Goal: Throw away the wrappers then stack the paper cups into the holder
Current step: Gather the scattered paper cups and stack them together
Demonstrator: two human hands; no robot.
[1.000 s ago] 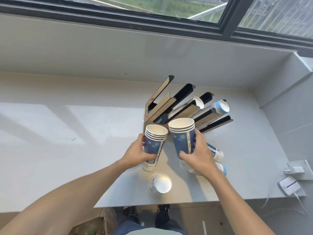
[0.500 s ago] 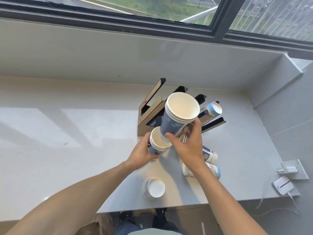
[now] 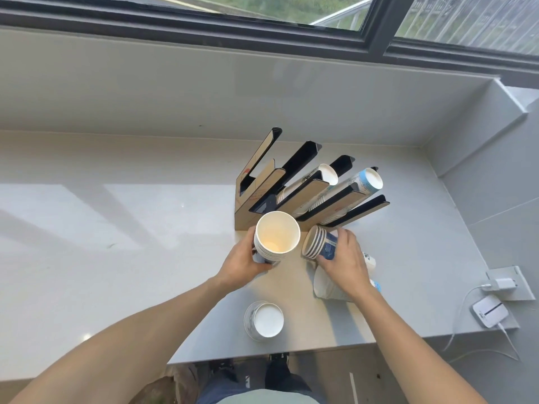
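The cardboard-and-black cup holder [image 3: 256, 196] stands on the counter, and two of its slanted slots carry cup stacks [image 3: 328, 174] [image 3: 369, 179]. My left hand [image 3: 243, 265] grips a tall upright stack of blue paper cups [image 3: 277, 237] just in front of the holder, its mouth facing me. Right of it, my right hand [image 3: 345, 258] closes on a shorter stack [image 3: 319, 243] lying on its side, rims to the left. More cups [image 3: 329, 288] lie partly hidden under that hand. A further short stack [image 3: 264, 320] stands near the front edge.
The grey counter [image 3: 116, 228] runs far to the left and ends in a wall on the right. A socket plate with a charger [image 3: 506, 284] and a white device [image 3: 490, 312] with cables sit at the right front corner. The window wall rises behind the holder.
The stack my right hand was tipping over has gone into the left hand's stack, which is taller now. My right hand has dropped onto a stack lying on the counter.
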